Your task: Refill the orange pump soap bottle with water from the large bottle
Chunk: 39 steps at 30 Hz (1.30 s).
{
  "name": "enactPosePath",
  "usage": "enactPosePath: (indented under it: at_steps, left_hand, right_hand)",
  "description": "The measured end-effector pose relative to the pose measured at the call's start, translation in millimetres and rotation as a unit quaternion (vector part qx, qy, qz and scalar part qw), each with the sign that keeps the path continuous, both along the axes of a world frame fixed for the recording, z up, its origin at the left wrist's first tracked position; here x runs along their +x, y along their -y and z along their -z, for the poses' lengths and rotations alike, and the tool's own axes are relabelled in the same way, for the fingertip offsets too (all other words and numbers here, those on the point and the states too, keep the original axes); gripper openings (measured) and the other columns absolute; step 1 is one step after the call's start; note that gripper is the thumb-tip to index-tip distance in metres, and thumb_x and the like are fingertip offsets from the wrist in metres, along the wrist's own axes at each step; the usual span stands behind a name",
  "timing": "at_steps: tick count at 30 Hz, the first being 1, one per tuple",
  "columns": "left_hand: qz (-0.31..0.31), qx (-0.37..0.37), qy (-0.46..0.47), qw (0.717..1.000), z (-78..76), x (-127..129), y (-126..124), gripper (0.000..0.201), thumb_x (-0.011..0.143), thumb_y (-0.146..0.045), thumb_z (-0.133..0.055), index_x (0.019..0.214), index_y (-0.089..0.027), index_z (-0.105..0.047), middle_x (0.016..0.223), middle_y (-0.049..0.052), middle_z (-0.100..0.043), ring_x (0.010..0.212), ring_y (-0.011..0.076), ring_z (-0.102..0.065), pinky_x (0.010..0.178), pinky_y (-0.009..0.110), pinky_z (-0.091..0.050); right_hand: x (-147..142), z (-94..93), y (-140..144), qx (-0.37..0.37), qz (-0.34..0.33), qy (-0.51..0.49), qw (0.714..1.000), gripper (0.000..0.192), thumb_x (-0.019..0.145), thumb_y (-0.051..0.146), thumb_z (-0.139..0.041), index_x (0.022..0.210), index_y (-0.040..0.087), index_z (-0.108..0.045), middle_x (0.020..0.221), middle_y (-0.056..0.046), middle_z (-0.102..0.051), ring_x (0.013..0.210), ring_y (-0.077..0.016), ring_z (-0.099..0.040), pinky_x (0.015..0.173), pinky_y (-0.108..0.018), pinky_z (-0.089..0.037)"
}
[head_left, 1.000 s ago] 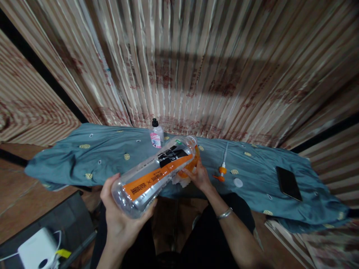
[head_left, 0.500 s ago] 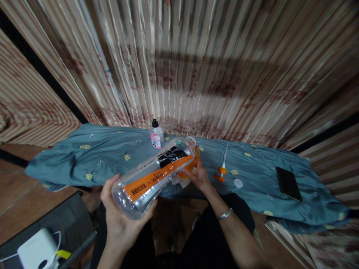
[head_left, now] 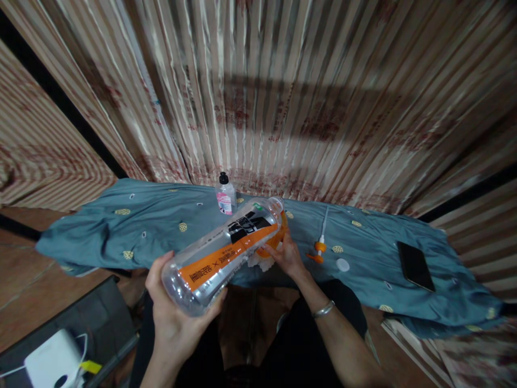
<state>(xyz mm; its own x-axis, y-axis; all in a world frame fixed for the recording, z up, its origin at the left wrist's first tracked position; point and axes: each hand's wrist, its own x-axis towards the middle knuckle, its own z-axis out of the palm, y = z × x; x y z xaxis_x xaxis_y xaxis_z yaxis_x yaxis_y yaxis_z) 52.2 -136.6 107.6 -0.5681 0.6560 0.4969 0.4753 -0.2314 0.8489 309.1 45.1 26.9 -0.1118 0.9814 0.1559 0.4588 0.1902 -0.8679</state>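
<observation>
Two hands work: left grip (head_left: 172,318) clamps the bottle (head_left: 224,250), right grip (head_left: 286,256) pinches an orange container (head_left: 271,245)

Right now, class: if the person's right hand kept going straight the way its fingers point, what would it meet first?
The right hand points up-left at the orange object beneath the big clear bottle; it seems to touch that already. Beyond it, probably the small black-capped bottle; depth is unclear.

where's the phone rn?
In the head view the phone lies flat on the blue cloth at the far right, apart from both hands, right of the white cap and orange pump.
</observation>
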Motion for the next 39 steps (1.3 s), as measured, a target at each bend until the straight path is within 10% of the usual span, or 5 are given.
enactPosePath:
  at_steps: [11, 39]
  left_hand:
    - [0.026, 0.006, -0.062, 0.998, 13.2, -17, 1, 0.112, 0.070, -0.052, -0.115, 0.163, -0.028, -0.056, 0.144, 0.010, -0.068, 0.109, 0.0265, -0.081, 0.099, 0.043, -0.076]
    - [-0.007, 0.001, -0.043, 0.999, 9.2, -7, 0, 0.109, 0.068, -0.057, -0.114, 0.159, -0.032, -0.060, 0.147, 0.009, -0.066, 0.114, 0.0280, -0.079, 0.100, 0.046, -0.077]
  right_hand:
    - [-1, 2.5, -1, 0.009, -0.001, -0.011, 1.000, 0.136, 0.090, 0.059, -0.098, 0.195, 0.009, -0.028, 0.154, -0.029, -0.087, 0.138, -0.0494, -0.090, 0.116, -0.062, -0.075]
    - [-3, -5.2, 1, -0.001, 0.014, -0.007, 1.000, 0.089, 0.089, 0.061, -0.094, 0.163, 0.019, -0.067, 0.128, -0.017, -0.097, 0.118, -0.0435, -0.095, 0.100, -0.053, -0.078]
